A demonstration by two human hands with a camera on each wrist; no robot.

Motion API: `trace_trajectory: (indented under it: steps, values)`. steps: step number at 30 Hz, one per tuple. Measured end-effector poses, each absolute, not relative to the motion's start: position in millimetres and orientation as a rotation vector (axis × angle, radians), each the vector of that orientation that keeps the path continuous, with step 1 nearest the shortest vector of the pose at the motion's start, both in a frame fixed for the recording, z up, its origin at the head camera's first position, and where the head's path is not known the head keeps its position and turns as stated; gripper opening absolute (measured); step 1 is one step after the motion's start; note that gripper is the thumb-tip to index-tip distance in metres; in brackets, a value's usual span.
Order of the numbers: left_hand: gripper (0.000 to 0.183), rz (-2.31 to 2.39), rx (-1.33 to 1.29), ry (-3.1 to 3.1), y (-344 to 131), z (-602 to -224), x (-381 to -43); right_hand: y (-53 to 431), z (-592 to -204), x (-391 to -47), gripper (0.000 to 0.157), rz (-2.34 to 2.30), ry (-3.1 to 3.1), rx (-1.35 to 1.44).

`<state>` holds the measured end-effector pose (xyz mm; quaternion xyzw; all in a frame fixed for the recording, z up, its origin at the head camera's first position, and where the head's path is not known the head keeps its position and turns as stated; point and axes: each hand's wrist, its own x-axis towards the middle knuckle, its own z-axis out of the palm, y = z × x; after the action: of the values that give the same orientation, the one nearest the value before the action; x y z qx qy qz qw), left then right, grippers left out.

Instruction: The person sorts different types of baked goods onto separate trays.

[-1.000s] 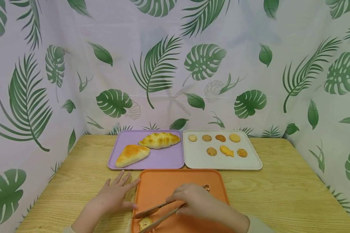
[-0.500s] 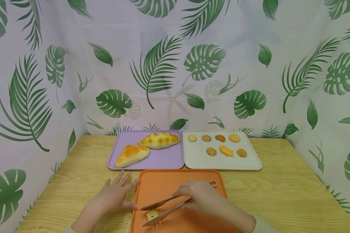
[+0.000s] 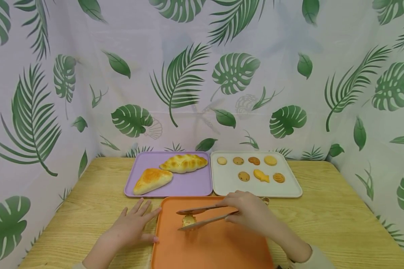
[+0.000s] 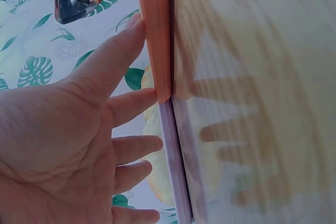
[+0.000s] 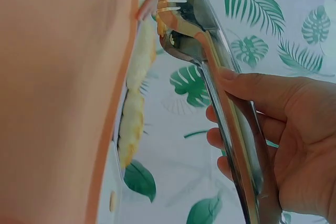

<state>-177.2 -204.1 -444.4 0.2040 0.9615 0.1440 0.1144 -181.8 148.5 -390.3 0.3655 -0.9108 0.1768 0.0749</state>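
My right hand [image 3: 247,211] grips a pair of metal tongs [image 5: 231,98], one end forked, the other spoon-like. Between the tong ends is a small pale-yellow cookie [image 3: 189,220] with a wavy rim, close over the left part of the orange tray [image 3: 219,248]. In the right wrist view the cookie is mostly hidden behind the tong heads. My left hand [image 3: 131,224] lies with its fingers spread at that tray's left edge; thumb and index fingertips are right at the rim in the left wrist view.
Behind the orange tray stand a purple tray [image 3: 195,185] with a triangular bread [image 3: 153,180] and a long twisted bread [image 3: 183,163], and a white tray [image 3: 225,188] with several cookies, one a fish-shaped cookie [image 3: 261,175]. A leaf-print curtain [image 3: 188,134] closes off the back and sides.
The right hand has moved away from me and to the right, bringing the tongs and the cookie from the orange tray's near left corner toward its upper middle. The left hand has stayed still.
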Motion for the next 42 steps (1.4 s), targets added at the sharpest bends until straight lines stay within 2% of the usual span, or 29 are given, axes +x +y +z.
trace_trajectory:
  steps: [20,42]
  values:
    - [0.087,0.422,0.614,2.838,-206.0,-446.4,-176.8,198.7,-382.2,-232.8,0.037,0.703,-2.770,0.641]
    - [0.086,0.411,0.621,2.832,-205.9,-446.0,-176.9,219.7,-422.4,-285.3,0.040,0.647,-2.945,0.326]
